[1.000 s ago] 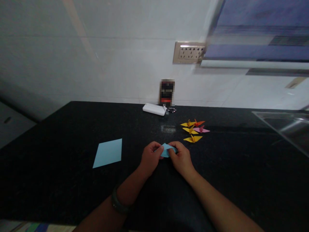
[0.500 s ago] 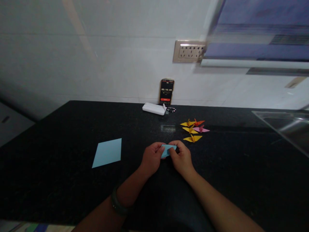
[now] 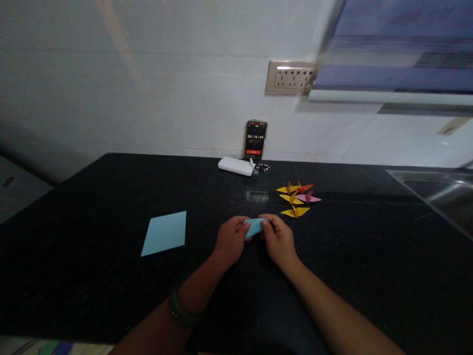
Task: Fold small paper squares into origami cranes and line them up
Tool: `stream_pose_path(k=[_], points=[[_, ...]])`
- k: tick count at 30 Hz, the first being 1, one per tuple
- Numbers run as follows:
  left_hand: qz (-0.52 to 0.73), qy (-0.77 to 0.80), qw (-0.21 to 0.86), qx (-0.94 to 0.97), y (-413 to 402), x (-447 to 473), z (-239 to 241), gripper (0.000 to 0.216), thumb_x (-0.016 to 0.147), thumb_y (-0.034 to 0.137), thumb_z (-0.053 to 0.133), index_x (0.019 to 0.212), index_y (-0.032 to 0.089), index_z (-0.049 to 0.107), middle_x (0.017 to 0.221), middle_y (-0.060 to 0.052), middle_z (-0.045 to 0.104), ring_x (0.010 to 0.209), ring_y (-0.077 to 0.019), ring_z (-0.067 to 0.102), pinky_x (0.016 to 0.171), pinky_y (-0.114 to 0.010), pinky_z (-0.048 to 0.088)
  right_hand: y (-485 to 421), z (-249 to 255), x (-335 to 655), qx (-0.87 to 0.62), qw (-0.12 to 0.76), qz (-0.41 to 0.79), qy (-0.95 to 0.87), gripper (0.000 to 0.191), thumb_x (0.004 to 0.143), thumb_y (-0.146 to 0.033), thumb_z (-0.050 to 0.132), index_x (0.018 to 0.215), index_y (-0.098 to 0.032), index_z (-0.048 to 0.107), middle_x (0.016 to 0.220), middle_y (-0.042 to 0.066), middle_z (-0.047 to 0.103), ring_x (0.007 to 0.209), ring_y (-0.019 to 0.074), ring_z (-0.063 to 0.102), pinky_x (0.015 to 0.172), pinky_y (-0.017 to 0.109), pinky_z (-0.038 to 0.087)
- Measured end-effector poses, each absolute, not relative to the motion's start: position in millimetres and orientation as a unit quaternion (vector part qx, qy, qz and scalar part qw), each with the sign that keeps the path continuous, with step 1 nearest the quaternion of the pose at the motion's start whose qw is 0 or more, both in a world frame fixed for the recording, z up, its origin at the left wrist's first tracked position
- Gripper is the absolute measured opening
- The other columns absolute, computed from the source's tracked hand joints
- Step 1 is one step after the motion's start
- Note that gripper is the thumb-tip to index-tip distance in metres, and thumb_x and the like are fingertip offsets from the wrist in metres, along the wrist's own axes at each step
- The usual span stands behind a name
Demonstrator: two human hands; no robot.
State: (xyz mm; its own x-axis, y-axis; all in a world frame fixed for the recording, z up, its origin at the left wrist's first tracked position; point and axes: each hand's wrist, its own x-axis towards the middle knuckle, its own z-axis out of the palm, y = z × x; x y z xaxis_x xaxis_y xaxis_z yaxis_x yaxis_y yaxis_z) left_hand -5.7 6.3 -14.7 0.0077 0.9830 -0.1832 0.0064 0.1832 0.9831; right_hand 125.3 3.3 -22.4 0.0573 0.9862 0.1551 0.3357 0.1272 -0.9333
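Note:
A small folded piece of light blue paper (image 3: 254, 228) is held between both hands over the dark counter. My left hand (image 3: 232, 239) pinches its left end, thumb on top. At the other end my right hand (image 3: 279, 240) grips the paper between thumb and curled fingers. The undersides of the folds are hidden by the fingers. To the left, a flat light blue paper sheet (image 3: 165, 234) lies on the counter. Several folded paper cranes, among them a yellow crane (image 3: 295, 212), a pink crane (image 3: 308, 197) and an orange crane (image 3: 303, 188), stand right of my hands.
A phone (image 3: 255, 140) showing a timer leans on the tiled wall. In front of it lies a white power bank (image 3: 235, 166) with a beaded strap (image 3: 262, 167). A metal sink (image 3: 436, 192) is at the right, and a wall socket (image 3: 290, 78) is above the counter.
My right thumb has shifted from the middle of the folded paper towards its right end, so more of the paper's face shows. Both hands still hold it.

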Motion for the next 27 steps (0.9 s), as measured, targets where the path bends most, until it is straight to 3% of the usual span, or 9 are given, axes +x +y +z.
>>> stream_pose_path(k=[11, 17, 27], points=[[0.416, 0.579, 0.479, 0.513, 4.6, -8.2, -10.2, 0.021, 0.070, 0.031, 0.054, 0.082, 0.015, 0.060, 0.066, -0.003, 0.064, 0.060, -0.0151, 0.059, 0.054, -0.025, 0.043, 3.7, -13.2, 123.5, -0.541, 0.492, 0.423, -0.535, 0.029, 0.081, -0.041, 0.040, 0.088, -0.017, 0.055, 0.058, 0.000, 0.051, 0.050, 0.0122, 0.049, 0.046, 0.023, 0.042], [0.407, 0.550, 0.497, 0.534, 2.1, -5.4, -7.6, 0.023, 0.073, 0.033, 0.051, 0.081, 0.014, 0.060, 0.068, -0.004, 0.064, 0.060, -0.0142, 0.058, 0.054, -0.023, 0.041, 4.9, -14.6, 119.7, -0.563, 0.452, 0.438, -0.536, 0.023, 0.067, -0.038, 0.060, 0.075, -0.017, 0.055, 0.055, -0.002, 0.051, 0.047, 0.0106, 0.045, 0.043, 0.022, 0.038], [0.404, 0.542, 0.506, 0.536, 2.4, -5.5, -11.6, 0.019, 0.072, 0.030, 0.052, 0.081, 0.015, 0.059, 0.067, -0.003, 0.063, 0.062, -0.0152, 0.059, 0.057, -0.025, 0.043, 6.5, -15.3, 124.2, -0.539, 0.469, 0.453, -0.533, 0.025, 0.073, -0.038, 0.053, 0.068, -0.014, 0.059, 0.050, -0.002, 0.049, 0.045, 0.0091, 0.043, 0.042, 0.021, 0.034]])
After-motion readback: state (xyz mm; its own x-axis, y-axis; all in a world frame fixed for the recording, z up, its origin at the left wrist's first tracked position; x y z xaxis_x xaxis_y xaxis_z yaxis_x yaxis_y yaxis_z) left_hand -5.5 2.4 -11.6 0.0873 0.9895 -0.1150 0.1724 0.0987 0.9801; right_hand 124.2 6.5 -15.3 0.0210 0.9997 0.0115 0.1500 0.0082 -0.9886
